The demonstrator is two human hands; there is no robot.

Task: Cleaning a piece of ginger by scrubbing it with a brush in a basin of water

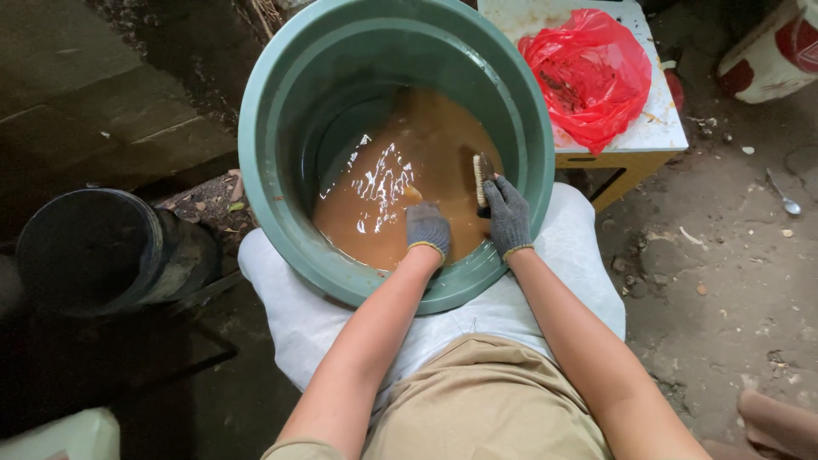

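Both gloved hands are down inside the big green tub (264,111), which sits tilted on a white sack (579,264) across the person's lap and holds muddy brown water (426,162). The right hand (509,215) is closed tight around a small scrub brush (482,177), pressing it against the tub's inner wall just above the waterline, while the left hand (427,228) dips into the brown water beside it, fingers curled, and whether it grips anything I cannot tell. Off to the side, a red plastic bag (588,72) lies on a small white-topped table (660,128), a dark bucket (94,251) stands at the left, and a spoon (784,196) lies on the dirt floor.
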